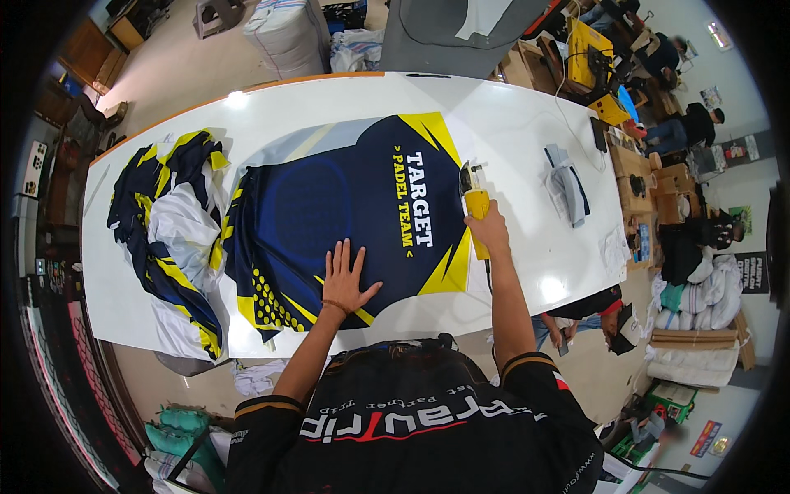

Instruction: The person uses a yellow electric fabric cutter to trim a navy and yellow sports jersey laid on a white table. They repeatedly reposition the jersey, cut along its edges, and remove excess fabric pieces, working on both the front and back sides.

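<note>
A dark navy fabric panel with yellow accents and printed lettering (322,206) lies on the white table (527,123). My left hand (347,278) lies open on its lower middle, fingers spread, pressing on the cloth. My right hand (485,221) is closed around a yellow electric fabric cutter (476,199), whose metal head sits at the panel's right edge, beside a yellow corner piece. A cord hangs down from the cutter. Paler layers show behind the panel's upper left and along its right side.
A crumpled pile of navy, yellow and white cloth (173,214) is at the left. Small grey offcuts (564,185) and a cable lie at the right. A person with a phone (601,321) is by the lower right edge; other workers (691,123) are farther right. Sacks (284,41) stand behind the table.
</note>
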A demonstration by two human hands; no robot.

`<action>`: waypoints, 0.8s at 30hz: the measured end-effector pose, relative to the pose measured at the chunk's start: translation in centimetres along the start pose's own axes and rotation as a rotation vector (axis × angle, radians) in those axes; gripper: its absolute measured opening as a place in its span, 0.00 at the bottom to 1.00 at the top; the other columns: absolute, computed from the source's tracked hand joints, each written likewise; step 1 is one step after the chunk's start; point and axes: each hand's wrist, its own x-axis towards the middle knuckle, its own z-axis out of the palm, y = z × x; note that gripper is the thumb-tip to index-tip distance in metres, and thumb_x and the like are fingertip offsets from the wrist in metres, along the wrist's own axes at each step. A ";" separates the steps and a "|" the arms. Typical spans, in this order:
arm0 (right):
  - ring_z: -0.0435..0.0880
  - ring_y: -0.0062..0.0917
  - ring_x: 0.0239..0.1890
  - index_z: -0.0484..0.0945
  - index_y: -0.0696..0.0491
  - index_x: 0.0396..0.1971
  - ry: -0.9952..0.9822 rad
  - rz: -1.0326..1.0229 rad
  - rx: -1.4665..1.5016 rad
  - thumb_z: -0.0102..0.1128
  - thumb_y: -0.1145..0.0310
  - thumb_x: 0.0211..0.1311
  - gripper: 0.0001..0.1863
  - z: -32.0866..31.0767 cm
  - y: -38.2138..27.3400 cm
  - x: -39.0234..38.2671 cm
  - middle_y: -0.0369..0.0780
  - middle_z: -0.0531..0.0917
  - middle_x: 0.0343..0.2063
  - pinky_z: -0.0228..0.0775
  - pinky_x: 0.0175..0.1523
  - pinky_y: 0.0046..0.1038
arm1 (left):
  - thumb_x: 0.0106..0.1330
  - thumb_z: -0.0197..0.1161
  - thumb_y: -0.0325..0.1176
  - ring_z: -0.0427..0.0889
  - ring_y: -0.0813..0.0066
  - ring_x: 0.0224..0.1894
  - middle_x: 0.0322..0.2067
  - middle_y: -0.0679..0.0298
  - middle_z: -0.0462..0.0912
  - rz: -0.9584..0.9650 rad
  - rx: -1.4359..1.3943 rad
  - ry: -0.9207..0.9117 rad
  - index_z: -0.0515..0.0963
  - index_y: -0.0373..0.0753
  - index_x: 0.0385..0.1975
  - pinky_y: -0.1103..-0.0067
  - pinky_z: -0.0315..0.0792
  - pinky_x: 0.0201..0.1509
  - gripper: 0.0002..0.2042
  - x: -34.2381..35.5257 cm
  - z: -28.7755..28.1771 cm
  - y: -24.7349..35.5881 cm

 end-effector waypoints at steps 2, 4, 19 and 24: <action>0.87 0.52 0.55 0.66 0.50 0.64 0.004 0.046 0.009 0.74 0.49 0.56 0.40 0.1 -1.1 0.4 0.53 0.86 0.53 0.80 0.59 0.51 | 0.67 0.61 0.68 0.41 0.42 0.85 0.82 0.41 0.46 0.000 -0.002 -0.006 0.61 0.41 0.80 0.47 0.38 0.85 0.48 0.0 0.0 -0.1; 0.87 0.52 0.56 0.66 0.50 0.64 0.011 0.077 0.011 0.73 0.48 0.57 0.40 0.2 -2.0 0.9 0.54 0.86 0.53 0.80 0.60 0.51 | 0.67 0.61 0.68 0.41 0.42 0.85 0.82 0.41 0.46 0.008 -0.001 0.002 0.60 0.41 0.80 0.47 0.38 0.85 0.48 -0.1 0.1 -0.1; 0.86 0.53 0.57 0.66 0.56 0.63 0.075 0.125 0.075 0.71 0.49 0.57 0.40 1.0 -3.8 4.1 0.57 0.84 0.55 0.79 0.61 0.50 | 0.68 0.60 0.69 0.43 0.41 0.85 0.82 0.40 0.48 0.011 0.025 -0.015 0.60 0.41 0.80 0.48 0.39 0.85 0.48 -0.1 0.0 -0.3; 0.87 0.52 0.56 0.67 0.52 0.63 0.009 0.015 0.004 0.72 0.50 0.55 0.39 -1.0 -1.3 4.8 0.56 0.85 0.53 0.80 0.61 0.50 | 0.68 0.59 0.69 0.42 0.41 0.85 0.82 0.40 0.47 0.008 0.020 -0.028 0.59 0.41 0.81 0.48 0.39 0.85 0.49 -0.1 -0.2 -0.2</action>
